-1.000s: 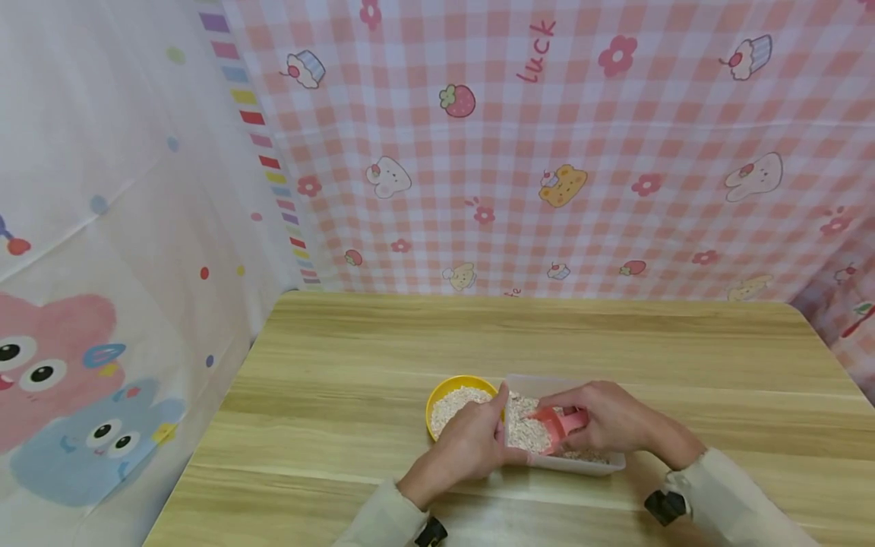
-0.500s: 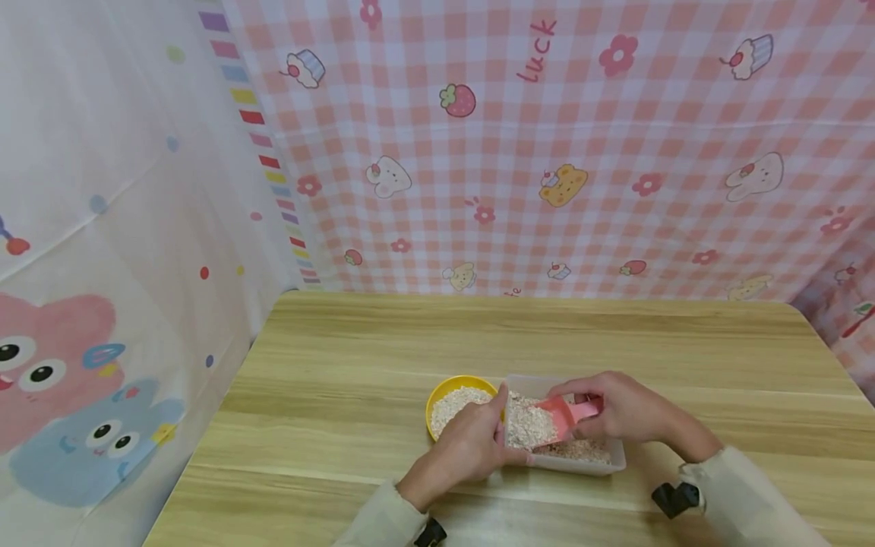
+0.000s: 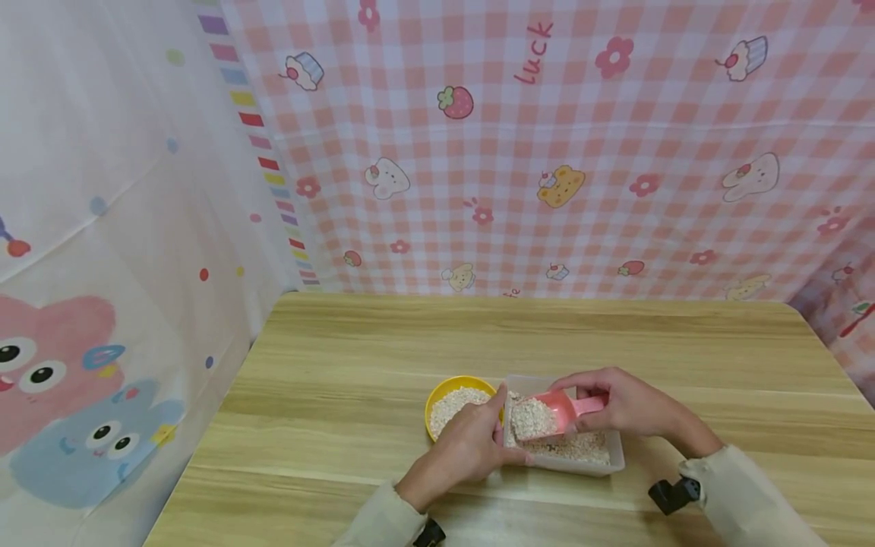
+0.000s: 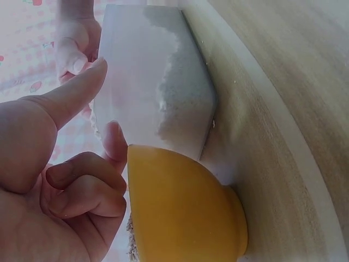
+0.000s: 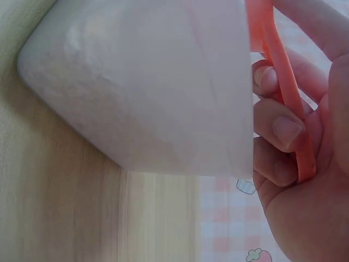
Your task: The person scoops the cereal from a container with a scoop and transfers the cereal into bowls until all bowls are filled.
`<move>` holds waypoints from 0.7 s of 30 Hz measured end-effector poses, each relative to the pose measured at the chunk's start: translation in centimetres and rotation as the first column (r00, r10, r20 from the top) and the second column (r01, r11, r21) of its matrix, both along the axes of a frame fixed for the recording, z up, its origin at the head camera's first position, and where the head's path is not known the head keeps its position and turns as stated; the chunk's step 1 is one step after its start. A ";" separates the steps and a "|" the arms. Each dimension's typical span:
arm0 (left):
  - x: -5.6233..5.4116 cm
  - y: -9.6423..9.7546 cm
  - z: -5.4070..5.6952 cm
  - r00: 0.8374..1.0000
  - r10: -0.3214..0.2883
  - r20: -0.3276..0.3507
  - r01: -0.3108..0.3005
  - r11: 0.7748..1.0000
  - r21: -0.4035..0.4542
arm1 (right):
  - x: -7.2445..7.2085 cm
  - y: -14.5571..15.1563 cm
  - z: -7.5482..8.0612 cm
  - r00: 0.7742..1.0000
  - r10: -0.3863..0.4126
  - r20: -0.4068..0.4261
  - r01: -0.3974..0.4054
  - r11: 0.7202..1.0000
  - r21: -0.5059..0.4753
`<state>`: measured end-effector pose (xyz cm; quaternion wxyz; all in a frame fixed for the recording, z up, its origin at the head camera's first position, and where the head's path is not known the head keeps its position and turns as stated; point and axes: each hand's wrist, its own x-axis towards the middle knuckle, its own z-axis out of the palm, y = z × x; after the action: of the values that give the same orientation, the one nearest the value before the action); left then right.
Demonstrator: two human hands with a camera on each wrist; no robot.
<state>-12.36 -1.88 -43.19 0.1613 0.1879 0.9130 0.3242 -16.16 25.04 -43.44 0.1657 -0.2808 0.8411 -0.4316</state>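
Note:
In the head view my right hand (image 3: 632,406) grips the handle of a pink scoop (image 3: 566,412). The scoop is heaped with pale oat-like flakes (image 3: 533,419) and hangs over a translucent rectangular container (image 3: 581,466). More flakes lie inside the container. My left hand (image 3: 472,442) holds the container's left end, with the thumb at the near corner. A yellow bowl (image 3: 434,397) of similar flakes stands just left of the container, partly hidden by that hand. The right wrist view shows fingers curled round the scoop handle (image 5: 294,98) beside the container wall (image 5: 152,109).
Bowl and container stand on a wood-grain table (image 3: 342,357). A pink checked cloth (image 3: 424,220) hangs behind its far edge, and a white printed cloth (image 3: 137,251) hangs on the left. A few loose crumbs lie beside the container in the left wrist view.
The right hand has raised the scoop out of the flakes, shifting right, then the scoop's loaded end came up level over the container. The left hand, container and bowl stay put.

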 end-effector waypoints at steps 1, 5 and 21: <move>0.0 0.0 0.0 1.000 0.000 0.001 0.000 1.000 0.000 | 0.0 0.0 -0.1 1.000 0.002 -0.001 -0.002 1.000 -0.013; 0.0 0.1 0.0 1.000 0.000 0.007 0.000 1.000 0.005 | 0.0 0.2 -0.2 1.000 0.012 -0.001 -0.012 0.998 -0.066; 0.1 -1.0 -0.1 0.998 -0.001 -0.063 0.004 0.999 0.040 | 0.0 0.5 -1.0 1.000 0.017 0.000 -0.017 0.987 -0.163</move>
<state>-12.21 -2.92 -43.25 0.1288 0.2025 0.9107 0.3363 -16.18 25.54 -44.45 0.1463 -0.3004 0.8006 -0.4975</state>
